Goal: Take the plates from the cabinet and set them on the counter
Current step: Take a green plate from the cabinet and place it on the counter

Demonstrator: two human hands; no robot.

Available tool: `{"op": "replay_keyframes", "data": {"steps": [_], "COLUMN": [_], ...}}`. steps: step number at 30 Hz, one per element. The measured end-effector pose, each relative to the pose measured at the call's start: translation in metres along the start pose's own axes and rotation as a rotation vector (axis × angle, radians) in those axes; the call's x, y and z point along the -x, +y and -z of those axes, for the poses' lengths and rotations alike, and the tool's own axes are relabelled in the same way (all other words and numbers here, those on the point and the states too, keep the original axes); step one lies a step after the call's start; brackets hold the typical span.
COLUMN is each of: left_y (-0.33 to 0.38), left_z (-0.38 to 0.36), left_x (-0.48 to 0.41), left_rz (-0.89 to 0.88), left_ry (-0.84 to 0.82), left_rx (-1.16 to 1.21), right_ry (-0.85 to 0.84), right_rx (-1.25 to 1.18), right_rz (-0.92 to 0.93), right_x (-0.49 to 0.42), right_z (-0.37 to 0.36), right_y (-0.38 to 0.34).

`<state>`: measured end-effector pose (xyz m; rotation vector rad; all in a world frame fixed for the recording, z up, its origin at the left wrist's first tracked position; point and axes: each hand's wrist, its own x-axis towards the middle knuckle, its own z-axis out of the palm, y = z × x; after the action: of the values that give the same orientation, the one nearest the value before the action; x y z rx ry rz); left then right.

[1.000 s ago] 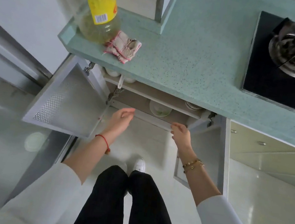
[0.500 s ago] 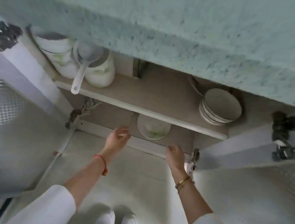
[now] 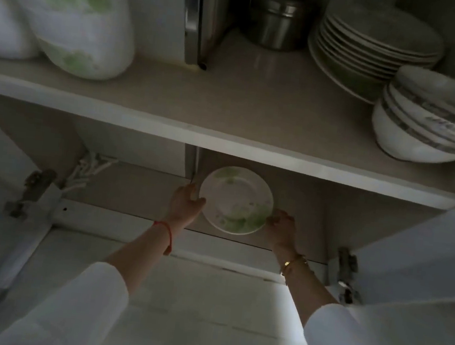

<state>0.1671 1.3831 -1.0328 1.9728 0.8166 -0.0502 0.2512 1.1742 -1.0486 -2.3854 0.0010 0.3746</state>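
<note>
You are holding the green-patterned plate (image 3: 236, 200) on the cabinet's bottom shelf (image 3: 139, 190), near its front edge, your left hand (image 3: 186, 203) clamping its left rim and your right hand (image 3: 281, 226) its right rim. Stacked plates (image 3: 377, 44) and bowls (image 3: 431, 116) are sitting at the upper shelf's (image 3: 227, 110) right end.

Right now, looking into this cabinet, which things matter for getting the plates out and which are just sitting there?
Part of the job:
green-patterned plate
left hand
right hand
stack of plates

Just sitting there:
stacked bowls
steel canister
white jars
</note>
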Motion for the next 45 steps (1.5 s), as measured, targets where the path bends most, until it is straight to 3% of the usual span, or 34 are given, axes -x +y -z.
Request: {"op": "replay_keyframes", "data": {"steps": [7,10,17,24,28,32,39,45], "left_y": [-0.008,-0.008,-0.012,-0.015,-0.012,-0.012,-0.010,0.012], "left_z": [-0.016,-0.020,-0.021,-0.017,-0.014,-0.004,0.023,0.064], "left_x": [-0.028,-0.032,-0.036,-0.027,-0.013,0.000,0.040,0.108], "left_rz": [-0.061,-0.076,-0.106,-0.092,-0.024,0.019,0.053,0.028], "left_ry": [-0.026,-0.006,-0.031,-0.042,0.081,0.095,0.031,0.008], "left_rx": [0.005,-0.120,-0.194,0.037,0.280,0.446,0.493,0.338], "right_ry": [0.101,0.150,0.109,0.186,0.216,0.175,0.081,0.020], "right_rx": [-0.086,-0.036,-0.013,-0.104,-0.294,-0.459,-0.515,-0.496], "right_rz": [-0.037,-0.044,-0.056,-0.063,-0.069,-0.072,-0.069,-0.137], "right_x": [-0.022,-0.022,-0.022,-0.020,-0.013,-0.003,0.040,0.106], "right_z": [-0.018,-0.021,-0.024,-0.024,-0.023,-0.018,0.010,0.046], "right_y": [0.001,0.001,0.005,0.004,0.002,0.005,-0.008,-0.032]}}
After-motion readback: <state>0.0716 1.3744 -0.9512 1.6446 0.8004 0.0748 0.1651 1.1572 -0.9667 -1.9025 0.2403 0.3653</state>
